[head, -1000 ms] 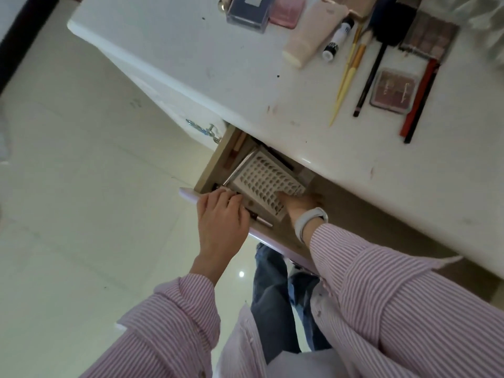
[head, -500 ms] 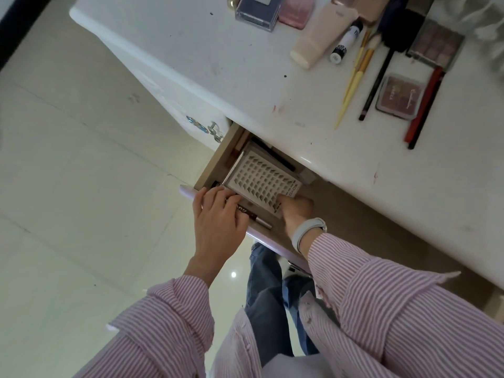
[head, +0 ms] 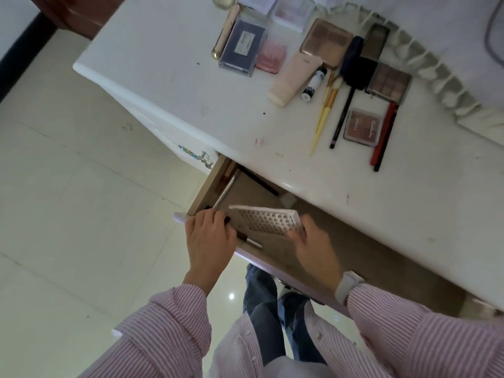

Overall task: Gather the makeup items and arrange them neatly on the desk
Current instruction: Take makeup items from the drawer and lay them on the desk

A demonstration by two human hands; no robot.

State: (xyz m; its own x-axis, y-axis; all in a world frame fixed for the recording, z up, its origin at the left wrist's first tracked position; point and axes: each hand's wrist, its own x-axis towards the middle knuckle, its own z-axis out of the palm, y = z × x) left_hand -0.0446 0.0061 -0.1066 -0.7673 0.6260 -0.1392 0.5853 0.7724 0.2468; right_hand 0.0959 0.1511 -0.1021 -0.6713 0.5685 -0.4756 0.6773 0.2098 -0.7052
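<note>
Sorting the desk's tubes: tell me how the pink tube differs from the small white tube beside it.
The pink tube is much larger and wider; the small white tube is slim. The pink tube is plain pale pink with a matching cap; the white tube has a black cap and black lettering. The pink tube's cap end points toward the desk front; the white tube's black cap points away. Both lie flat, side by side, at about the same slant.

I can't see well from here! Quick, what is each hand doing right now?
Left hand: fingers curled over the front edge of the open drawer, gripping it.
Right hand: closed on the white false-eyelash tray, tilting it up.
</note>
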